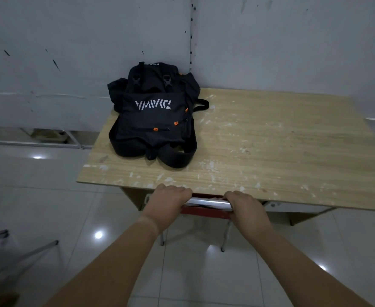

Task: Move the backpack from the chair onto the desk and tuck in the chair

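A black backpack (154, 116) with white lettering and orange zip pulls lies flat on the back left of the wooden desk (270, 147), its straps toward me. The chair (206, 207), with a metal top rail and a red back, stands at the desk's front edge, its seat hidden under the desktop. My left hand (167, 203) grips the rail's left end. My right hand (247, 212) grips its right end. Two thin chair legs show below on the floor.
Grey walls meet in a corner right behind the desk. The floor is glossy white tile. A metal frame (33, 144) lies along the wall at left, and another metal chair or frame (2, 251) stands at the lower left.
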Tool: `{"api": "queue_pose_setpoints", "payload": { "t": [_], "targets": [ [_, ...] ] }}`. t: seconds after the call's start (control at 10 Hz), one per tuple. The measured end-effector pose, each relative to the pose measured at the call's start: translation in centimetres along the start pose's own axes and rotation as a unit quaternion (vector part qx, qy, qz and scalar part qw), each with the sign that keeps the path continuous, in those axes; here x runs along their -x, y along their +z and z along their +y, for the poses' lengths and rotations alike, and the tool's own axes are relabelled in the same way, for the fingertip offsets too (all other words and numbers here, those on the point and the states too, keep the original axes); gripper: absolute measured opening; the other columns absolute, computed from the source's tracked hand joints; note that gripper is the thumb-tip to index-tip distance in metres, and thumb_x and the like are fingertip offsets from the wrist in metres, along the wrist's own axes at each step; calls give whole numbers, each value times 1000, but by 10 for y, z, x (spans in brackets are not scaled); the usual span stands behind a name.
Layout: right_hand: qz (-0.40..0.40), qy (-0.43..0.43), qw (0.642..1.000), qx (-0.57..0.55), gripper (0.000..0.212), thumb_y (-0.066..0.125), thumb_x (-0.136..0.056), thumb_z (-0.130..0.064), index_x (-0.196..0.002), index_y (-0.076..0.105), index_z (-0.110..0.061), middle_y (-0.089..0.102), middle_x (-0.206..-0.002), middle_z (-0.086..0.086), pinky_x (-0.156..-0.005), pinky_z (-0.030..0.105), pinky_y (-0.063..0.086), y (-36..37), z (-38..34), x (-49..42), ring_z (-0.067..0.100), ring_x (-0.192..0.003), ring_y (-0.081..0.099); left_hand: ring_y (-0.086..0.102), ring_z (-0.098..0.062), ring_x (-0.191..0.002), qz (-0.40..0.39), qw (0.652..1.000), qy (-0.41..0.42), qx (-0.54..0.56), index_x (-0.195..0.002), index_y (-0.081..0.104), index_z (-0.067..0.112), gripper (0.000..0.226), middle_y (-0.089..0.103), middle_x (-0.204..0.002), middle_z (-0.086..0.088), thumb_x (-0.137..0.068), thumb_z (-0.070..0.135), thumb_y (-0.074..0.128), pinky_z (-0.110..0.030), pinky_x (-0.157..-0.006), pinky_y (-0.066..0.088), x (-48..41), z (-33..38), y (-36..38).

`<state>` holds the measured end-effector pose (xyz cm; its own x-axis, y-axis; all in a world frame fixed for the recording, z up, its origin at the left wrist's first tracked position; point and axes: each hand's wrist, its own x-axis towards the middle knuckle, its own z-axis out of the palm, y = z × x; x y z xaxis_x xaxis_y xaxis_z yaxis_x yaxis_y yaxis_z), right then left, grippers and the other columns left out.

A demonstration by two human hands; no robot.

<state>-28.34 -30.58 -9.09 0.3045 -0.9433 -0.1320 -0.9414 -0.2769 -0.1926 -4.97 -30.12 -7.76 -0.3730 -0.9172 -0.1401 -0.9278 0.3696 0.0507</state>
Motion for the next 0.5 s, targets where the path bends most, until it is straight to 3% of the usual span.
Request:
{"api": "queue_pose_setpoints", "payload": {
  "t": [0.1,0.2,0.3,0.4,0.5],
  "targets": [
    [-24,34,999,14,30,57,-78,-4,-104,57,-20,64,-95,5,-61,33,42,-10,-8,4,25,-81,58,57,-26,-99,-35,997,-66,-4,-109,50,24,29,62,-108,0,-83,15,58,-40,-86,38,1,14,-9],
    [-71,76,995,2,42,59,-82,-19,-123,47,-18,57,-115,8,-75,36,46,-23,-19,18,30,-100,55,41,-32,-128,-101,989,-112,1,-135,40,20,53,45,-140,-9,-86,29,59,-50,-110,29,14,30,-20],
    [-117,101,987,-36,65,63,-81,-34,-138,34,-19,47,-130,9,-92,45,49,-42,-26,43,32,-118,48,13,-33,-147,-119,982,-141,40,-151,22,16,65,17,-161,-10,-95,41,47,-54,-119,14,39,38,-36],
    [-124,103,986,-42,76,63,-81,-42,-145,27,-22,41,-142,10,-101,49,44,-64,-25,69,32,-129,43,18,-30,-147,-82,982,-160,65,-151,25,14,56,22,-161,-9,-101,41,29,-50,-119,16,69,43,-54],
    [-116,108,987,-31,84,60,-81,-44,-151,18,-24,29,-155,11,-108,50,37,-83,-20,91,32,-139,31,28,-27,-143,-33,983,-163,80,-146,35,14,51,34,-156,-8,-103,38,25,-46,-118,20,90,47,-71]
  ]
}}
